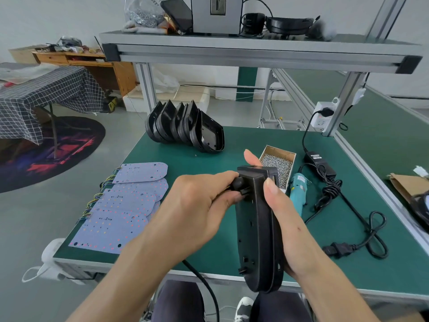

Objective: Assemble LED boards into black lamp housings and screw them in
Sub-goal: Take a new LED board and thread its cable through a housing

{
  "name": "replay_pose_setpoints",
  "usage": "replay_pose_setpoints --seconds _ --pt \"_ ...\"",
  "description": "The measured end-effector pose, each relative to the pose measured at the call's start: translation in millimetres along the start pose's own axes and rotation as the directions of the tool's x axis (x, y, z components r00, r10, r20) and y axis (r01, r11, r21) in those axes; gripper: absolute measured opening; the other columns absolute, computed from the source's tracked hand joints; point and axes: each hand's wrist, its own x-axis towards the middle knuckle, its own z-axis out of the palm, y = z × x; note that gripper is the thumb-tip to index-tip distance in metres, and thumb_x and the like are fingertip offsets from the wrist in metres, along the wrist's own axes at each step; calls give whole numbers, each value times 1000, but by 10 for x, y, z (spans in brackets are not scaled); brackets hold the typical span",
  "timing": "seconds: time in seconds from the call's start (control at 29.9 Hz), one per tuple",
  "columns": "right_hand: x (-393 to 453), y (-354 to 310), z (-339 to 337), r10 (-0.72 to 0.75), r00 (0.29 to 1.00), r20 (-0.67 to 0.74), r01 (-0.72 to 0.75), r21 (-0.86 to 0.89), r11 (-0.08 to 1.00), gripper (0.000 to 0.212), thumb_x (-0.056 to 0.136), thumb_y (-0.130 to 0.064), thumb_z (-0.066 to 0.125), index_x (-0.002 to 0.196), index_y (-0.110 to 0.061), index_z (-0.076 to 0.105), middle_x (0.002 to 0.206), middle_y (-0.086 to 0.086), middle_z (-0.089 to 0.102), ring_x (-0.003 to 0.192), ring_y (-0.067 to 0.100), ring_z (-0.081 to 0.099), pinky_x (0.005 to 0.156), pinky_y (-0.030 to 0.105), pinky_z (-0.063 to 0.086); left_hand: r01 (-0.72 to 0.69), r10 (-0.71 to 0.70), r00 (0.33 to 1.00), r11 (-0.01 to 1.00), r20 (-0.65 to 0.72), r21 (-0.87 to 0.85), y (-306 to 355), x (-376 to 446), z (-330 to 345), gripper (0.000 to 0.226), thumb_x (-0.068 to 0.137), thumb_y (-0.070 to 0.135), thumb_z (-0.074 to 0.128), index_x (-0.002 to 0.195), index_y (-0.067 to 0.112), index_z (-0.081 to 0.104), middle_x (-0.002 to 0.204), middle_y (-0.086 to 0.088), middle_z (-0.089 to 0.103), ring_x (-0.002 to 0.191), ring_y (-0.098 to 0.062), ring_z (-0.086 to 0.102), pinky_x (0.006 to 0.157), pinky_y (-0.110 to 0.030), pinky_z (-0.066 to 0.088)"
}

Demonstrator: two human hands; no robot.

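Hands meet over the near edge of the green-matted worktop (209, 145), both on one black plastic lamp housing (257, 228) held on edge above it. The right hand (285, 214) cradles the housing from the 3 o'clock side, thumb pressed on its top face and fingers (251, 158) wrapped behind its far end. The left hand (197, 205) comes in from 9 o'clock, its fingers curled and pinching a small black rounded part (238, 183) at the housing's upper side. At 12 o'clock stands a row of empty black housings (185, 126) leaning on one another. At 9 o'clock lies an overlapping spread of pale LED boards (125, 205) with coloured wires at their left ends. Just beyond the held housing, at 1 o'clock, sits an open cardboard box of silver screws (278, 163), and beside it a teal electric screwdriver (298, 194) with its black cable and power adapter (320, 166).
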Motion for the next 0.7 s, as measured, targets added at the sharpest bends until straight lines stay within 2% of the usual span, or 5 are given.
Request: replay_pose_setpoints --seconds 0.23,0.37,0.47,0.54,0.7 --pt "-33 66 32 -22 999 -25 23 31 999 70 84 -86 57 149 -61 44 158 -19 48 153 8 36 127 57 20 -49 49 995 999 -84 -3 -61 -3 141 30 99 18 61 124 5 69 80 0 68 73 -22 59 72 -33 48" --pt "-84 102 49 -71 995 -69 74 38 997 69 88 -82 57 151 -58 43 163 -14 44 156 16 31 126 63 16 28 -41 987 996 -157 -87 -54 -79 243 41 97 29 66 136 18 66 91 10 71 82 -12 64 80 -21 51" --pt "-75 75 54 -98 991 -92 101 33 994 70 89 -81 57 153 -56 41 163 -13 44 156 18 32 126 65 16 134 -199 948 957 -249 -257 -38 -150 270 42 88 47 68 130 43 64 95 22 72 84 -6 69 82 -13 52" --pt "-63 62 44 -94 991 -95 98 36 995 71 89 -82 57 152 -56 42 161 -13 46 155 21 33 125 67 18 136 -231 934 936 -274 -326 -28 -162 256 34 85 47 71 118 53 69 95 25 75 86 -5 73 81 -13 54" --pt "-69 53 67 -103 991 -83 107 40 993 69 89 -82 56 151 -54 45 164 -11 43 157 18 30 127 62 16 140 -239 941 920 -240 -367 -37 -100 197 28 83 44 73 110 51 74 92 24 77 81 -7 74 81 -25 61"
